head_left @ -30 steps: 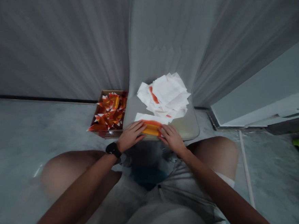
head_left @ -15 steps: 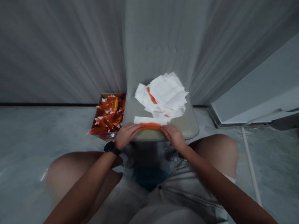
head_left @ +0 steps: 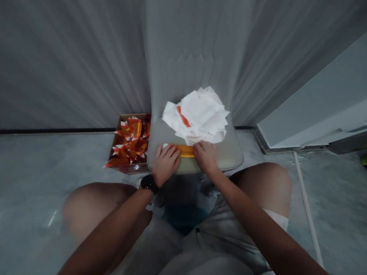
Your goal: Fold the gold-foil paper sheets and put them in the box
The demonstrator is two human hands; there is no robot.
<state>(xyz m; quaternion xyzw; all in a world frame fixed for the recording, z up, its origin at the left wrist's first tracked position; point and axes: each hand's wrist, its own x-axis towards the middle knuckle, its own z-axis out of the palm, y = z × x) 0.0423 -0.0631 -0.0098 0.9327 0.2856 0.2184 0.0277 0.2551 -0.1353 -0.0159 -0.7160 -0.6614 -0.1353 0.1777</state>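
ok, left hand [head_left: 166,161] and right hand [head_left: 206,156] cover the two ends of a yellow strip [head_left: 186,151] near the front of a chair seat [head_left: 229,156], probably keeping it flat and straight; thumbs hidden, can't tell if either grip is closed. papers [head_left: 202,117] sit just behind, likely leaving working room; box [head_left: 135,169] stands left of the seat, seemingly for easy reach. strip narrow, smooth; papers white, pointed corners, overlapping; box full of spiky orange-white pieces [head_left: 132,142]; grey pleated curtain [head_left: 55,58] beyond.
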